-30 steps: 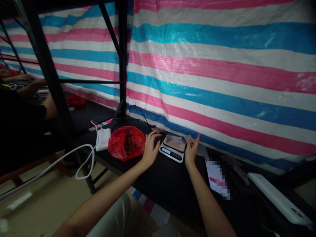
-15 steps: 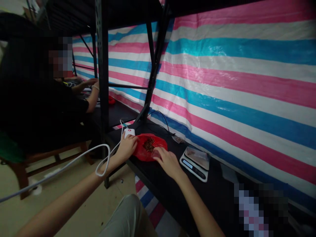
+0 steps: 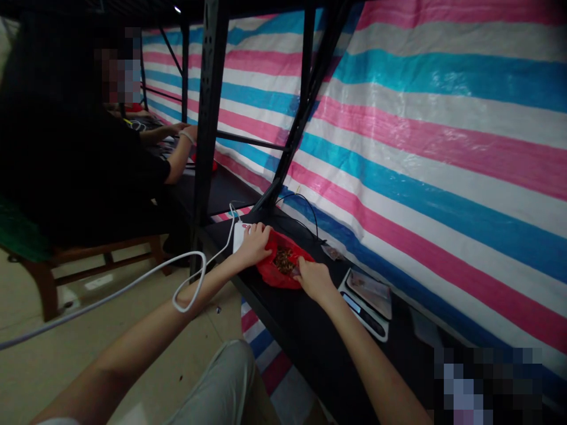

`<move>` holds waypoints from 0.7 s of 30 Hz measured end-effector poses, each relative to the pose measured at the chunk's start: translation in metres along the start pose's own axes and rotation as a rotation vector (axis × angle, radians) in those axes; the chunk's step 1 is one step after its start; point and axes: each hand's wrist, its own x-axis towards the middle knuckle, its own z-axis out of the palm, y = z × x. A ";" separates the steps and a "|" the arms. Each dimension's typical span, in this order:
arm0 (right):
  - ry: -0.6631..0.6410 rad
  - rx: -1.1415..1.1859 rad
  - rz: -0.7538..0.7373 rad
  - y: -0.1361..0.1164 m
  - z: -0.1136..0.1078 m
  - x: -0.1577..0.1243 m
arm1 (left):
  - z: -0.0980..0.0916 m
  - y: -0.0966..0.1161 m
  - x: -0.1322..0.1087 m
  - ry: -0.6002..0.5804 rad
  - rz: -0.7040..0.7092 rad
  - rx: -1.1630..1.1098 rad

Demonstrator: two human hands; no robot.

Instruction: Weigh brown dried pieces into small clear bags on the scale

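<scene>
Beside you a small scale (image 3: 367, 295) sits on the black table (image 3: 305, 330). A white cable (image 3: 133, 283) loops down toward the floor. A striped pink, blue and white sheet (image 3: 420, 147) hangs behind. Another person (image 3: 66, 147) sits on a wooden chair (image 3: 48, 265) at your left.

Both forearms were left bare from the lower edge of the frame up to the hands; no sleeve, watch, bracelet or glove was seen on either. The left hand (image 3: 254, 244) and the right hand (image 3: 313, 278) were uncovered, and no ring could be made out on the fingers (image 3: 260, 229) in the dim light. A knee clad in light, greyish-beige trousers (image 3: 221, 386) was seen at the bottom of the frame between the two arms, the cloth plain and unmarked. At the bottom left corner a sliver of pale fabric was visible beside the left arm, too small to be identified.
</scene>
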 end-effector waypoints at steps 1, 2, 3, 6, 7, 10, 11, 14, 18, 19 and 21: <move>0.018 -0.004 0.007 -0.002 0.001 0.002 | 0.003 0.000 0.003 -0.010 -0.005 -0.074; 0.039 -0.004 0.011 -0.005 0.003 0.005 | 0.005 0.000 0.005 -0.034 -0.005 -0.153; 0.058 0.000 0.016 -0.009 0.005 0.007 | 0.008 0.000 0.007 -0.072 -0.004 -0.231; 0.080 0.009 0.052 -0.018 0.014 0.014 | 0.010 0.001 0.007 -0.255 -0.045 -0.399; 0.084 0.007 0.066 -0.021 0.017 0.016 | 0.010 0.003 0.007 -0.309 -0.070 -0.422; 0.125 0.008 0.081 -0.027 0.023 0.020 | 0.009 0.008 0.007 -0.352 -0.141 -0.415; 0.147 0.016 0.077 -0.028 0.024 0.020 | 0.009 0.010 0.008 -0.335 -0.155 -0.415; 0.187 0.063 0.076 -0.028 0.028 0.022 | 0.014 0.013 0.011 -0.288 -0.179 -0.511; 0.212 0.139 0.099 -0.024 0.033 0.023 | 0.025 0.011 0.013 -0.195 -0.176 -0.717; 0.217 0.147 0.108 -0.023 0.034 0.023 | 0.027 0.009 0.013 -0.175 -0.167 -0.758; 0.222 0.145 0.129 -0.022 0.035 0.023 | 0.030 0.005 0.013 -0.140 -0.146 -0.836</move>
